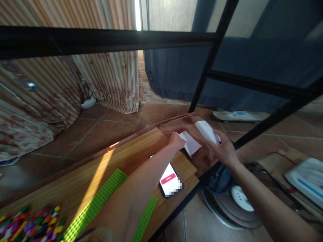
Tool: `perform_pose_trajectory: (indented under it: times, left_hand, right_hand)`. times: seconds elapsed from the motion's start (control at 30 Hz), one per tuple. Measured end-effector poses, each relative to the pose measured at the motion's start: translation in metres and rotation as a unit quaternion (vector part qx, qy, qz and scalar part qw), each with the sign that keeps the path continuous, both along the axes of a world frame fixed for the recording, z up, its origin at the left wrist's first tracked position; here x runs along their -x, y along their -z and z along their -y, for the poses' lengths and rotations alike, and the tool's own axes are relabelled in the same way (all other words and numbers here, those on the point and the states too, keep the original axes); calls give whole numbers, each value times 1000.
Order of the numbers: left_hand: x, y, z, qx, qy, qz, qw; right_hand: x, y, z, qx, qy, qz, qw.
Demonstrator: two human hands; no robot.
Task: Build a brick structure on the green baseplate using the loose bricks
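My left hand [177, 142] reaches across the wooden board, its fingers pinched on the corner of a white sheet of tissue [192, 144]. The sheet hangs just past the board's end, over a brown surface. To its right, my right hand [225, 149] is wrapped around a white tissue roll [207, 131], which is held tilted. Under my left forearm lies a phone [168, 179] with a lit screen, partly covered by the arm. Green studded building plates [97, 201] lie on the board, also partly hidden by that arm.
Colourful small bricks [32, 225] are heaped at the lower left of the wooden board [136, 148]. Black metal bars [106, 40] cross in front and at right. A skateboard [241, 116] rests on the tiled floor; a white power strip reel [242, 198] sits at lower right.
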State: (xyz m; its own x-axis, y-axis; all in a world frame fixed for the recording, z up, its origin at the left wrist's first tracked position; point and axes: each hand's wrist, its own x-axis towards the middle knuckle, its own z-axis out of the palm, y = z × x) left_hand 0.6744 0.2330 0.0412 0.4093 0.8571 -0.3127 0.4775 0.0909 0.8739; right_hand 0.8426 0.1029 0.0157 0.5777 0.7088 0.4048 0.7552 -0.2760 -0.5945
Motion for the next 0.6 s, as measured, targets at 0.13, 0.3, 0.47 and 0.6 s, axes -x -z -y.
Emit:
perform_pose_trajectory:
  times: [0.13, 0.3, 0.47, 0.6]
  left_hand:
    - [-4, 0, 10, -60, 23, -86, 994]
    - [15, -21, 17, -144, 42, -145, 978]
    - [88, -50, 26, -229, 108, -130, 959]
    - [191, -57, 50, -237, 57, -38, 969]
  right_hand:
    - [28, 24, -2, 40, -42, 49, 997]
    - [54, 51, -10, 85, -21, 108, 990]
    - [59, 40, 12, 47, 10, 95, 994]
    - [83, 30, 61, -16, 52, 35, 998]
